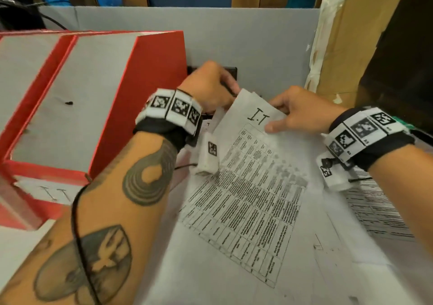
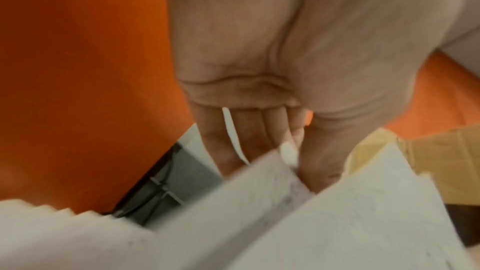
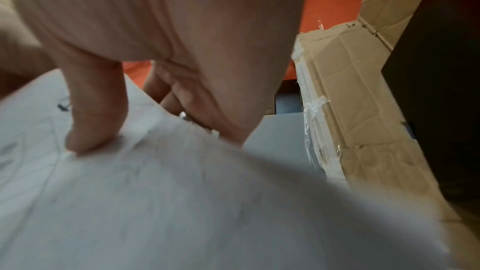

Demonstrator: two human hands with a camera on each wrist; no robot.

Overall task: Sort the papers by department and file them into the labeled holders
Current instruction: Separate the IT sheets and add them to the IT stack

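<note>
Pinching the top edge of a printed sheet (image 1: 246, 187), the right hand (image 1: 297, 114) is laying its thumb (image 3: 96, 122) flat on the upper face while the other fingers are curling underneath. The left hand (image 1: 208, 86) is gripping the same top edge at its other corner, fingers (image 2: 233, 141) bent behind the paper and thumb closing on the front; the wrist view there is blurred, so how many sheets it is holding cannot be told. The sheet is carrying a handwritten "I.T" heading above a dense grid of small black type, and it is tilting up at the held end while its lower part is lying across other papers (image 1: 375, 206) on the white table (image 1: 23, 241).

Just beside the left hand, a red holder (image 1: 150, 75) is standing with grey side panels, a second red holder (image 1: 35, 58) touching it on its left. A white label (image 1: 54, 192) reading "I.T" is showing on the low front of the nearer one. A grey backboard (image 1: 257, 42) is rising close behind both hands, and taped brown cardboard (image 1: 346, 46) is closing off the right side. Room is opening mainly toward the person, over the spread papers. Marker-printed bands (image 1: 173, 107) are wrapping both wrists.
</note>
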